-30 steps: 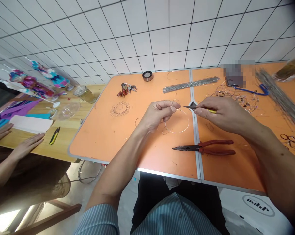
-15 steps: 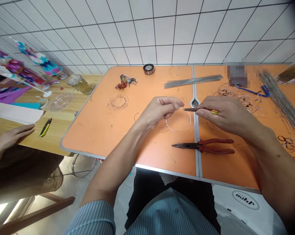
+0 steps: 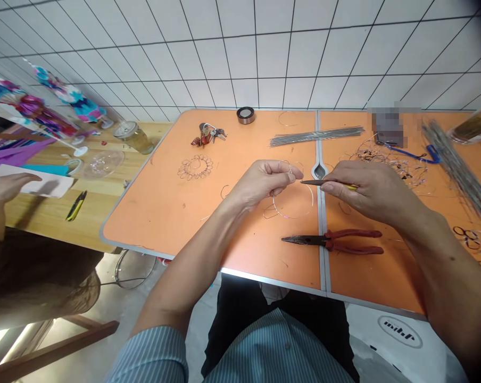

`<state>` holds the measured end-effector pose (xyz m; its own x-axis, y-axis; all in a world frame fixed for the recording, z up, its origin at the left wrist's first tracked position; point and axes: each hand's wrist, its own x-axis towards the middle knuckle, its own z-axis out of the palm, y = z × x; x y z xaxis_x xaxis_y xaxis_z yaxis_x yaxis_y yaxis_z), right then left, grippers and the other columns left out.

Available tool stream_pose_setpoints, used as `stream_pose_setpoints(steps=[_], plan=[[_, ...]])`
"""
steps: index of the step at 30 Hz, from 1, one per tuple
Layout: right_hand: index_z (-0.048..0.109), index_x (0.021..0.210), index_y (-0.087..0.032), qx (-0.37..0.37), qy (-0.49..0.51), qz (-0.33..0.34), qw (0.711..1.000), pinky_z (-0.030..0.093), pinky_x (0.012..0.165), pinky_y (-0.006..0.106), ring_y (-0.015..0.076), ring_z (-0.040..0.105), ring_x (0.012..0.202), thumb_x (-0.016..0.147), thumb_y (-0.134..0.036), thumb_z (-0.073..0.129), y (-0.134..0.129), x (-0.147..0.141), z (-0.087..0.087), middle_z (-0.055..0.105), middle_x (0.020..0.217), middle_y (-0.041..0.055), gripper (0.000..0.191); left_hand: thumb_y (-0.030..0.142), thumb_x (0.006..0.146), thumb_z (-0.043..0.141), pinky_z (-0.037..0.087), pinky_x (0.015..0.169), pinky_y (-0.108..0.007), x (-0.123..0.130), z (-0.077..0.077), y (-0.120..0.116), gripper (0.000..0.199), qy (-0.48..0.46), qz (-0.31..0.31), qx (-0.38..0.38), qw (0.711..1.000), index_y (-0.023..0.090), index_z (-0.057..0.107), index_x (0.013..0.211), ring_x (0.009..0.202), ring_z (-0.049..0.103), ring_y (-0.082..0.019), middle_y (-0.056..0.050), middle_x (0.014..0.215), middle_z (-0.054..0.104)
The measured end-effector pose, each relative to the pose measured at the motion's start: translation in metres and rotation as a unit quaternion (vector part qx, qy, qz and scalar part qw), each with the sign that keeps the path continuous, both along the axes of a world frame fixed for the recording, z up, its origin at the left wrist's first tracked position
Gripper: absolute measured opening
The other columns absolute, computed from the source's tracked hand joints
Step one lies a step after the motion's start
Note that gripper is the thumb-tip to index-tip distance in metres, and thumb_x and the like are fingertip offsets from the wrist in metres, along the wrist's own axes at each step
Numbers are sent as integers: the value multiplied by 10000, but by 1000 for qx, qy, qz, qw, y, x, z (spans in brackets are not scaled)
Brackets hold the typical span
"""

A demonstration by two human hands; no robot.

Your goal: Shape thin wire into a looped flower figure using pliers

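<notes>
Head view: a thin wire loop (image 3: 294, 201) is held above the orange table (image 3: 176, 223), under the left hand.
Left hand (image 3: 264, 182): the fingers (image 3: 279, 173) are bent nearly closed, and the top of the wire loop is pinched by them.
Right hand (image 3: 368, 191): it is also nearly closed, and a pointed tool (image 3: 320, 182) with a yellow handle is gripped in it. The tip is held just beside the left fingertips.
Nearby on the table: red-handled pliers (image 3: 332, 241) are lying below the right hand, and metal rods (image 3: 316, 136) are lying beyond the hands.
Farther left: a wire flower (image 3: 195, 167) is lying on the table. A co-worker's hand (image 3: 5, 185) is resting on white paper (image 3: 51, 186) on a wooden table (image 3: 36, 213).
</notes>
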<state>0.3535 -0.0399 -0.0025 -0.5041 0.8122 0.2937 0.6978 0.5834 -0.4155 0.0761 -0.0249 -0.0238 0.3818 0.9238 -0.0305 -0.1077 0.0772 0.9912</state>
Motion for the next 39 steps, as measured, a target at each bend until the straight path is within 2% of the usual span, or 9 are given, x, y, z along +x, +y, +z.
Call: stream_pose_setpoints(steps=[6, 12, 19, 29, 36, 39], plan=[[827, 907, -303, -24, 8, 14, 1000, 447, 800, 450, 322, 746, 897, 1093, -637, 596, 1, -1, 1, 842, 971, 76, 447, 286, 791, 865, 323, 554, -261, -2, -2, 1, 121, -8, -12, 1, 1000, 176, 880, 840, 567, 412, -41, -60, 953, 799], [795, 861, -289, -30, 25, 22, 999, 449, 795, 439, 303, 729, 859, 1087, -595, 634, 2, -1, 1, 822, 911, 62, 412, 298, 792, 886, 298, 563, -250, -3, -2, 2, 141, -4, -18, -13, 1000, 185, 902, 876, 563, 415, -60, -10, 708, 659], [789, 821, -299, -49, 40, 18, 998, 428, 770, 428, 279, 694, 808, 1085, -634, 659, 1, -2, -1, 792, 868, 58, 446, 284, 798, 893, 293, 567, -247, -4, -3, 4, 127, -20, -34, -12, 999, 184, 906, 875, 554, 418, -58, 2, 671, 616], [700, 770, -264, -18, 3, 28, 999, 398, 679, 390, 230, 632, 682, 1131, -664, 590, 3, -2, 1, 705, 730, 36, 550, 272, 782, 875, 264, 564, -244, -4, -1, 5, 110, -24, -46, -13, 999, 186, 900, 846, 537, 399, -58, 27, 612, 530], [696, 759, -260, -28, -26, 13, 999, 384, 680, 385, 225, 627, 677, 1135, -617, 568, 2, -5, 2, 707, 721, 30, 533, 292, 800, 871, 286, 564, -249, -6, -4, 6, 126, 3, -37, -1, 999, 190, 900, 870, 560, 415, -63, 13, 656, 592], [753, 853, -256, -41, -14, -5, 999, 429, 723, 391, 253, 693, 778, 1104, -609, 603, 4, -3, 2, 783, 847, 49, 459, 305, 793, 884, 317, 563, -251, -6, -4, 7, 140, 9, -13, 14, 1000, 188, 897, 869, 575, 424, -61, -6, 731, 672]])
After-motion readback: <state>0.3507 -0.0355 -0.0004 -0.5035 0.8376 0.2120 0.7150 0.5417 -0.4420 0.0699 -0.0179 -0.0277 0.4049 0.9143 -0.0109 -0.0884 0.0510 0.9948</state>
